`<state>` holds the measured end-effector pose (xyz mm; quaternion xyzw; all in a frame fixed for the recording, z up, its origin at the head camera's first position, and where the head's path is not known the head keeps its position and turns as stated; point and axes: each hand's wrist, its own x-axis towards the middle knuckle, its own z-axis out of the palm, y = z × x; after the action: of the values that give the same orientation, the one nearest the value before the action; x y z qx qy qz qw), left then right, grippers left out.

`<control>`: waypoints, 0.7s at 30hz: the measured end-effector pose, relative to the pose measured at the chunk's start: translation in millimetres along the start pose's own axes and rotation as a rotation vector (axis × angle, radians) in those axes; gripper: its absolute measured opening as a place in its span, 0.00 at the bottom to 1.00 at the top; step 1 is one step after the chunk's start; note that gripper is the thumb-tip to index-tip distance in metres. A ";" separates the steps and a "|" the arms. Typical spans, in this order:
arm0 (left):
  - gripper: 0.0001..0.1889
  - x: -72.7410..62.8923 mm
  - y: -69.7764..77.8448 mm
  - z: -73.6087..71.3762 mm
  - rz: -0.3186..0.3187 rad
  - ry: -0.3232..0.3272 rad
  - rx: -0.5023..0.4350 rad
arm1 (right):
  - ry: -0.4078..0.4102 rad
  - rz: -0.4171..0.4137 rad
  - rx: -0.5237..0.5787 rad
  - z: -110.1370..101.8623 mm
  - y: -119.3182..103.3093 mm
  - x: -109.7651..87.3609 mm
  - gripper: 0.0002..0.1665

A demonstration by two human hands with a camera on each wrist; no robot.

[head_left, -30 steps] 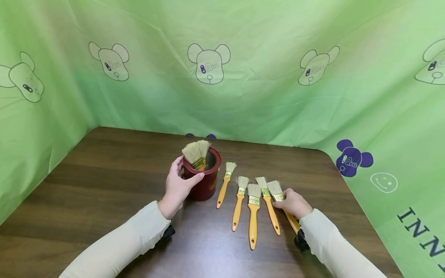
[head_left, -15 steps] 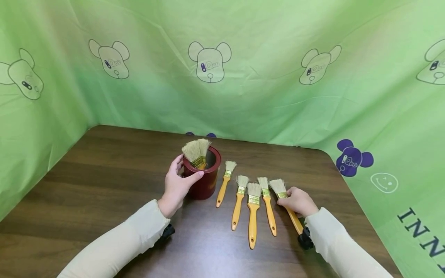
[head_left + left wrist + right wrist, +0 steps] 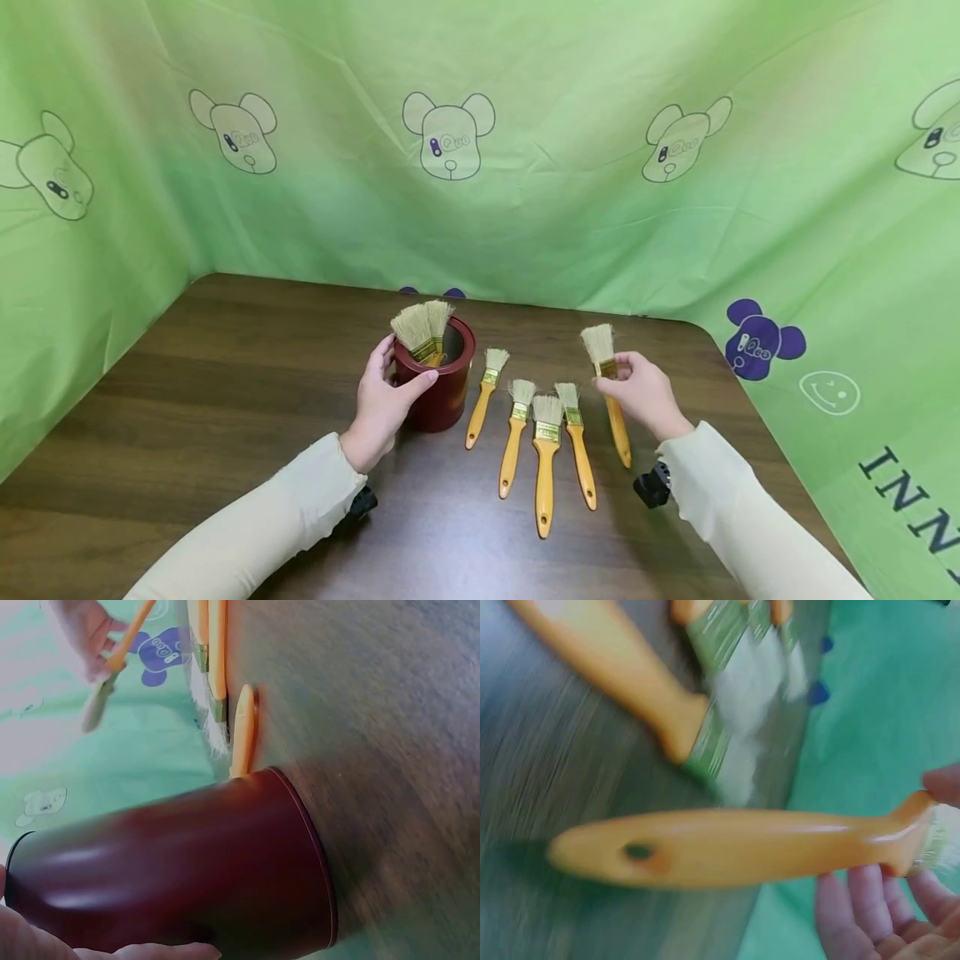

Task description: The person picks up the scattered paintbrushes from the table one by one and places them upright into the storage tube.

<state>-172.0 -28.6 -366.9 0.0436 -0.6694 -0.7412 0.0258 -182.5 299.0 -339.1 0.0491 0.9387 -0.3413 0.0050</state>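
From my end, the biggest thing in view was the green cloth [image 3: 562, 233], hung round the back and sides and printed with mouse-eared heads. In front of it I had the brown wooden table [image 3: 225, 375], and over that two pale sleeves [image 3: 255, 525] reaching in. The dark red can [image 3: 442, 404] stood upright near the far edge, left of the brushes on the wood. The left hand [image 3: 385, 404] gripped it, thumb at the front of the rim and fingers spread apart from it round the left side. Across the table, the right hand [image 3: 647, 396] pinched one brush [image 3: 617, 423] between thumb and fingers near its metal band, bristles up and handle slanting down; I couldn't tell whether the handle's tip touched the wood. Four more brushes [image 3: 546, 471] lay between can and right hand, bristles pointing away from the person, the one farthest left just beside the can and the widest set nearest the person. Two others, the bristly pair [image 3: 422, 329], leaned in the can, bristles above its rim. Smallest were the black wrist cameras [image 3: 652, 485] below the cuffs.
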 end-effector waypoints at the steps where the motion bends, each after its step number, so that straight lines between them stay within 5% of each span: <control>1: 0.43 0.3 -0.2 0.1 0.003 0.000 -0.001 | 0.021 -0.008 0.036 2.1 -4.1 0.2 0.34; 9: 0.44 -0.5 -3.8 1.9 0.016 0.021 0.016 | -0.025 -0.065 0.311 14.9 -39.4 -12.0 0.35; 16: 0.43 1.1 -1.5 2.2 0.021 0.029 0.010 | 0.117 -0.279 0.374 23.8 -69.7 -21.2 0.29; 21: 0.43 1.0 -0.7 2.5 0.026 0.035 0.013 | 0.175 -0.359 0.484 29.8 -87.8 -20.6 0.29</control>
<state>-173.2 -26.1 -367.4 0.0477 -0.6740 -0.7357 0.0470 -171.1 211.1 -304.9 -0.0884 0.8208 -0.5446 -0.1478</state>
